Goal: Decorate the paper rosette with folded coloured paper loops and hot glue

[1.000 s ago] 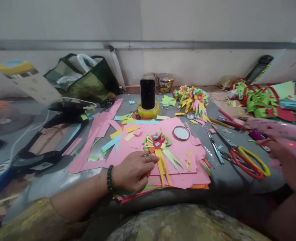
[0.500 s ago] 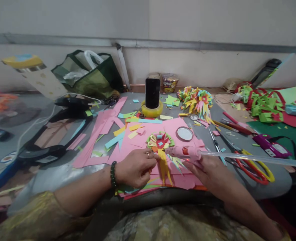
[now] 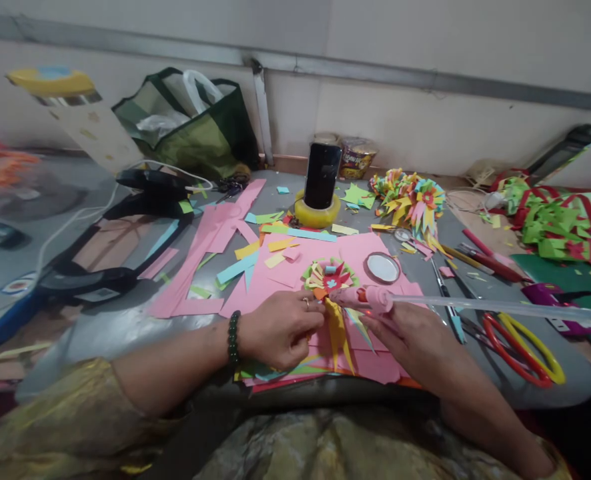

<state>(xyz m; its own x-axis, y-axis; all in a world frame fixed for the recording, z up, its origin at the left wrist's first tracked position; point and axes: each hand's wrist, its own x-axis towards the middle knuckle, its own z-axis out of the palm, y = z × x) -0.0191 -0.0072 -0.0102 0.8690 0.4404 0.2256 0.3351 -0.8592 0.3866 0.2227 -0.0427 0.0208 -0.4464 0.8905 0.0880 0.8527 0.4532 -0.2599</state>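
A layered paper flower (image 3: pixel 329 278) in red, yellow and green, with long yellow and blue tails, lies on a stack of pink paper sheets (image 3: pixel 295 273). My left hand (image 3: pixel 280 330), with a ring and a dark bead bracelet, is closed in a pinch at the flower's lower left edge. My right hand (image 3: pixel 405 337) grips a pink glue gun (image 3: pixel 370 298) whose nozzle points at the flower's lower part. A clear glue stick (image 3: pixel 500 308) juts out of the gun to the right.
A phone (image 3: pixel 322 175) stands in a yellow tape roll (image 3: pixel 316 215). Finished paper flowers (image 3: pixel 415 198), a round lid (image 3: pixel 382 267), red and yellow scissors (image 3: pixel 523 340), pens and green-red cuttings (image 3: pixel 550 223) lie right. A black bag (image 3: pixel 120 240) and green bag (image 3: pixel 190 127) sit left.
My right hand brought the glue gun in from the far right to the flower, and its nozzle has edged closer. My left hand stayed pinched at the flower. The camera shifted slightly.
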